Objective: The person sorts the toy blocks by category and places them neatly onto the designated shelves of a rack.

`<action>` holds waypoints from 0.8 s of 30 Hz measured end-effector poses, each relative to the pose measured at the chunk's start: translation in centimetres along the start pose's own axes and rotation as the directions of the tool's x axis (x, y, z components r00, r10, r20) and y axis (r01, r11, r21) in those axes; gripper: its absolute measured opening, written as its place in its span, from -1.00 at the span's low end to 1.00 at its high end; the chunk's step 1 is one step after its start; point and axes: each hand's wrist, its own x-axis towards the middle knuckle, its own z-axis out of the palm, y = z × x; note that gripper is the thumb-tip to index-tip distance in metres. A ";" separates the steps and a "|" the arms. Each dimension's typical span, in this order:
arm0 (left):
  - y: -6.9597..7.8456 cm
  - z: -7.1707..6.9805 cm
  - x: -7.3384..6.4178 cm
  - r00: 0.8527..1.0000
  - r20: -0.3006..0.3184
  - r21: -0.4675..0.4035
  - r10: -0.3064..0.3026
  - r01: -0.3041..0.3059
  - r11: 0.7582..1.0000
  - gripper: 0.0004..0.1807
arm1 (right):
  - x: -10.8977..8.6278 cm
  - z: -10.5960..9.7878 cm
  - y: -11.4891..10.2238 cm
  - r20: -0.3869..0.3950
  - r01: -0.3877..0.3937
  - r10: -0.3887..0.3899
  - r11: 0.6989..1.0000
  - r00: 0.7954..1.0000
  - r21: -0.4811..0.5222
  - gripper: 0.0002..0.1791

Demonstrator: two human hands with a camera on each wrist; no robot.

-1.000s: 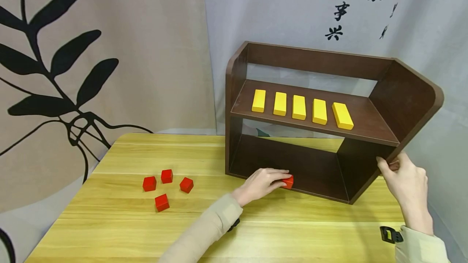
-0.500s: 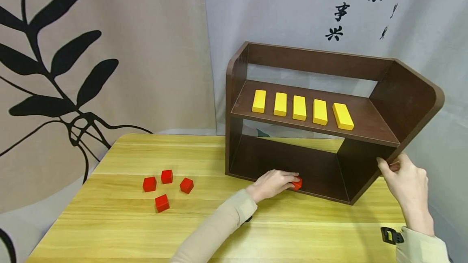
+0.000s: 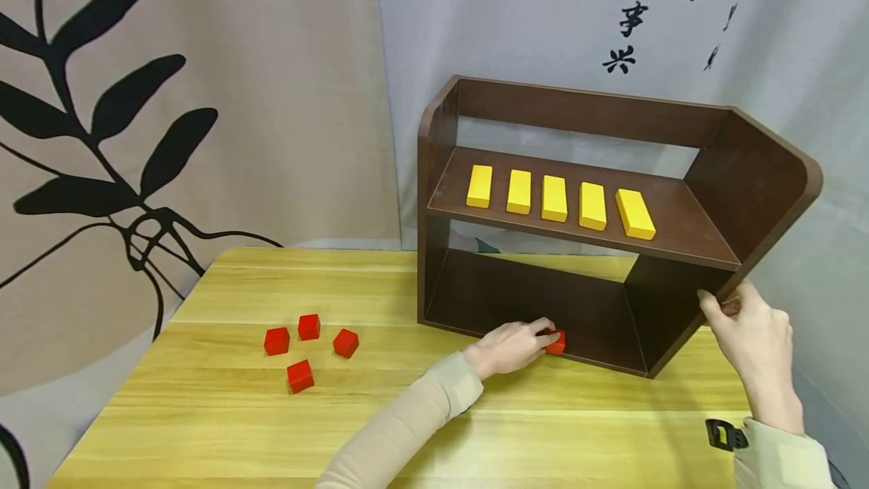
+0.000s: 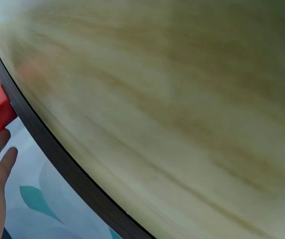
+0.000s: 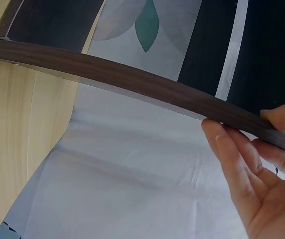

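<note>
In the head view my left hand (image 3: 514,345) is at the front edge of the lower shelf, its thumb and fingers pinching a red cube (image 3: 557,342). The left wrist view shows the thumb against this cube (image 4: 1,107), with other fingers spread beside it. My right hand (image 3: 759,338) grips the right side panel of the dark brown two-tier shelf (image 3: 760,187). In the right wrist view, thumb and fingers lie on opposite sides of that panel's edge (image 5: 132,77). Several yellow blocks (image 3: 554,198) lie in a row on the upper tier.
Several loose red cubes (image 3: 299,376) sit on the left part of the wooden table (image 3: 224,429). Behind the table hang a beige cloth (image 3: 285,96) with a black leaf print and a pale cloth (image 3: 516,13) with dark characters.
My left hand has moved right along the lower shelf's front edge, and the red cube with it. More of the cube shows now. The right hand keeps its hold on the panel.
</note>
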 end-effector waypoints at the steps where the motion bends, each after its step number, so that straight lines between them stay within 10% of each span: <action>1: 0.1 0.0 0.0 1.000 0.006 0.015 0.007 -0.007 1.000 -0.57 | 0.0 0.0 0.0 -0.002 0.001 -0.001 1.000 1.000 -0.003 -0.65; 24: 2.8 0.0 1.8 0.985 0.169 0.099 -0.028 0.011 0.995 -0.40 | -0.1 0.0 -0.2 -0.015 0.003 -0.002 1.000 1.000 0.003 -0.65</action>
